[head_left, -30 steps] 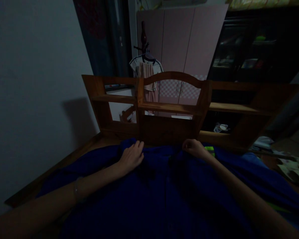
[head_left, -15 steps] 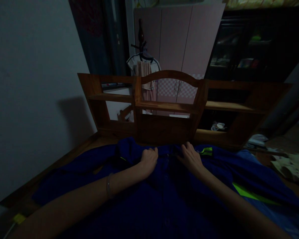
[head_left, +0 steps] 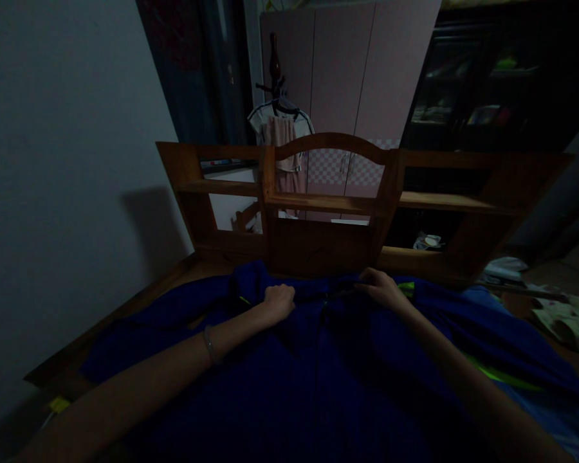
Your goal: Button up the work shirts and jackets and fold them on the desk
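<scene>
A dark blue garment (head_left: 328, 373) with bright yellow-green trim lies spread flat on the wooden surface in front of me. My left hand (head_left: 277, 300) is curled into a fist on the cloth near the collar, gripping the fabric. My right hand (head_left: 381, 286) rests at the collar's right side, fingers bent and pinching the cloth beside a yellow-green patch (head_left: 405, 287). A thin bracelet (head_left: 208, 344) circles my left wrist. The room is dim.
A wooden headboard with open shelves (head_left: 328, 206) stands just beyond the garment. A grey wall (head_left: 67, 161) runs along the left. Behind are a pink wardrobe (head_left: 347, 83), clothes on a coat stand (head_left: 280, 128) and a dark cabinet (head_left: 492, 96). Patterned cloth (head_left: 564, 321) lies at right.
Both hands have shifted along the collar area: the left went from lying flat to a closed fist nearer the middle, and the right moved slightly back toward the headboard, pinching the cloth.
</scene>
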A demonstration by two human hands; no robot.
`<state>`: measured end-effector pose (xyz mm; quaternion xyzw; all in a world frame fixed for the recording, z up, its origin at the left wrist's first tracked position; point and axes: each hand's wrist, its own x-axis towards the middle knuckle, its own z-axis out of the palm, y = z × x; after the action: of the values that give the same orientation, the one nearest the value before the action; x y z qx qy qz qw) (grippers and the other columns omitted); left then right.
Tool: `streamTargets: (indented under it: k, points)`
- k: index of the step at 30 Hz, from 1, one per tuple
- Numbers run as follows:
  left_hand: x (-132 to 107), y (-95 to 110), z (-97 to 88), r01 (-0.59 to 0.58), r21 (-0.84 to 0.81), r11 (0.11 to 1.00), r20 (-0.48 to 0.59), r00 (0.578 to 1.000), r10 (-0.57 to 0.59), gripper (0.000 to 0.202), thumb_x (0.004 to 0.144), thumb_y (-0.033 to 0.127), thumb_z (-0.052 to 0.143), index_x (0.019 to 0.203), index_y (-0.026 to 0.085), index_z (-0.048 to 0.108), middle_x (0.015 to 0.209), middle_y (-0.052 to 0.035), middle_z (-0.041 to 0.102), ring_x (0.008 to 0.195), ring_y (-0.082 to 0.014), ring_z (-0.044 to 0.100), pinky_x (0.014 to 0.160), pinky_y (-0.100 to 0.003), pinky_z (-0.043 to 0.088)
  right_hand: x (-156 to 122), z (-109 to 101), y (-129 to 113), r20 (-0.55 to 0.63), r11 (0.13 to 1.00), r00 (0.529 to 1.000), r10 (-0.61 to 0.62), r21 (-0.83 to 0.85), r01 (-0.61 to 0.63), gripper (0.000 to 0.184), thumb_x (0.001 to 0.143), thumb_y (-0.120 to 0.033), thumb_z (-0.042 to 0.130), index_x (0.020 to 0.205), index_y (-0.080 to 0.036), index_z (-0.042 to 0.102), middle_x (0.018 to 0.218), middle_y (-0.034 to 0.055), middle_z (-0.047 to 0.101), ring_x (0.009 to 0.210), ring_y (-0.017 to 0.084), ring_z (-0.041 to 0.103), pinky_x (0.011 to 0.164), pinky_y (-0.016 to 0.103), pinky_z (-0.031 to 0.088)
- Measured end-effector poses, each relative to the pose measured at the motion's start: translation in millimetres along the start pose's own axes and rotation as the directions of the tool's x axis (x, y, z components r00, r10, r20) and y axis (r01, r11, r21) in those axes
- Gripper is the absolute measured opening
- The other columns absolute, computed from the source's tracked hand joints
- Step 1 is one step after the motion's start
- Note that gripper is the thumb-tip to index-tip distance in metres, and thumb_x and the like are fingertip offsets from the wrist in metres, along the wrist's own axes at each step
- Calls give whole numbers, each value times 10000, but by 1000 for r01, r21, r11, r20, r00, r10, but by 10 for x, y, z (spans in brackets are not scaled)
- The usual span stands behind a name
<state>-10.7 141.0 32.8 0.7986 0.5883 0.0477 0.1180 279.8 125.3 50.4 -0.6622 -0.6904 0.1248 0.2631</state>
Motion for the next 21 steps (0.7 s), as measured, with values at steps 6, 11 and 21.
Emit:
streamTargets:
  k: [6, 11, 21]
  points:
    - [101, -189, -242, 48, -329, 943, 92, 996, -19, 206, 862, 282, 491, 957, 139, 606, 835, -82, 680, 782, -191, 664, 693, -302, 520, -235, -322, 5, 119, 838, 991, 66, 532, -120, 332, 612, -414, 738, 786, -211, 541, 648, -48, 554, 564, 108, 508, 500, 209, 360]
    - [-5, -269, -623, 197, -865, 462, 268, 959, 93, 222, 779, 152, 611, 1000, 141, 597, 969, -71, 662, 843, -131, 629, 780, -265, 504, -423, -421, -27, 318, 627, 941, 114, 712, -316, 402, 550, -337, 801, 802, -229, 506, 746, -39, 595, 593, 108, 561, 487, 198, 401]
    - [-169, -419, -498, 371, -907, 198, 405, 898, 174, 368, 758, 433, 681, 943, 115, 660, 890, -85, 681, 738, -152, 626, 693, -275, 514, -570, -410, -123, 342, 658, 923, 177, 657, -369, 687, 626, -402, 786, 1238, -297, 490, 987, 51, 662, 816, 205, 657, 671, 300, 548]
